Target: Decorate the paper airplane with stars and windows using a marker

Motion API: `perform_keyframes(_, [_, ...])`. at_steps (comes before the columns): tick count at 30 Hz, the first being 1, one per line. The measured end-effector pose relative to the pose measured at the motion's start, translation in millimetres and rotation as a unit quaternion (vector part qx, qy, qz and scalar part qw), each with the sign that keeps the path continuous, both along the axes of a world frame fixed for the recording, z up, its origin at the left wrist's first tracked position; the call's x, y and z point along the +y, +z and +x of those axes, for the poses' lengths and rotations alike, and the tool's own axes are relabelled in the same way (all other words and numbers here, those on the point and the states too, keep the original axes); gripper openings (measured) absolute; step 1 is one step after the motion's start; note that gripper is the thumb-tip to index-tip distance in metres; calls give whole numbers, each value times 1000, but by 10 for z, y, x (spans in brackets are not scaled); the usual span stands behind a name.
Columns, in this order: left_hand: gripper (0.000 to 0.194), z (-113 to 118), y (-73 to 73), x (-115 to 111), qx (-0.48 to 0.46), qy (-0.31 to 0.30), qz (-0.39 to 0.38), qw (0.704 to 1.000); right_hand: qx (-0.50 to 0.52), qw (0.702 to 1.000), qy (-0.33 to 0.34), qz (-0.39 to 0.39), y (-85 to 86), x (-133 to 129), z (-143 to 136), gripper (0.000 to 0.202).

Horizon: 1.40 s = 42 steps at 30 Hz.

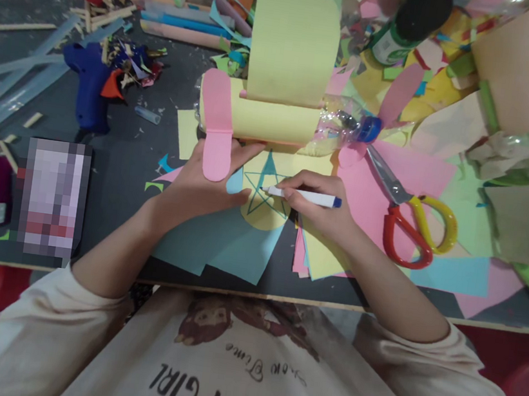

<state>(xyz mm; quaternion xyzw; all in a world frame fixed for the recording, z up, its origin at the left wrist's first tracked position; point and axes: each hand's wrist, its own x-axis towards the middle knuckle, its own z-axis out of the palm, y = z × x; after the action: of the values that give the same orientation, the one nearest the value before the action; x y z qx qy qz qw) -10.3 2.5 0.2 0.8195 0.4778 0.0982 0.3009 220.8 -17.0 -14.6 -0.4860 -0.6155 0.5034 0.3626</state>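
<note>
A white marker [310, 197] with a blue end is pinched in my right hand [326, 196]. Its tip touches a star drawn in blue lines on a round yellow paper [262, 218]; the star's upper point is coloured in. My left hand [209, 174] lies with fingers spread at the left of that paper, over blue sheets [228, 255]. Just beyond, a plastic bottle [343, 121] wrapped in yellow paper lies on its side, its blue cap [369, 129] to the right. A pink paper strip [216, 120] from the bottle hangs over the back of my left hand.
Red-and-yellow scissors [408, 214] lie on pink paper at right. A blue glue gun [87, 87] and a blurred-out rectangular object [54, 199] are at left. Markers [185, 22], a dark-capped green bottle [409, 25] and paper scraps crowd the back.
</note>
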Motion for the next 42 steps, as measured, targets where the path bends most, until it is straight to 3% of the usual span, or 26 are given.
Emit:
perform_keyframes(9, [70, 3, 0, 16, -8, 2, -11, 1000, 1, 999, 30, -26, 24, 2, 13, 19])
perform_keyframes(18, [69, 7, -16, 7, 20, -2, 4, 1000, 83, 995, -48, -6, -16, 19, 6, 18])
perform_keyframes(29, [62, -10, -51, -4, -33, -15, 37, 999, 60, 997, -54, 7, -56, -18, -22, 14])
perform_keyframes(42, [66, 12, -12, 7, -16, -10, 21, 1000, 19, 999, -27, 10, -10, -21, -22, 16])
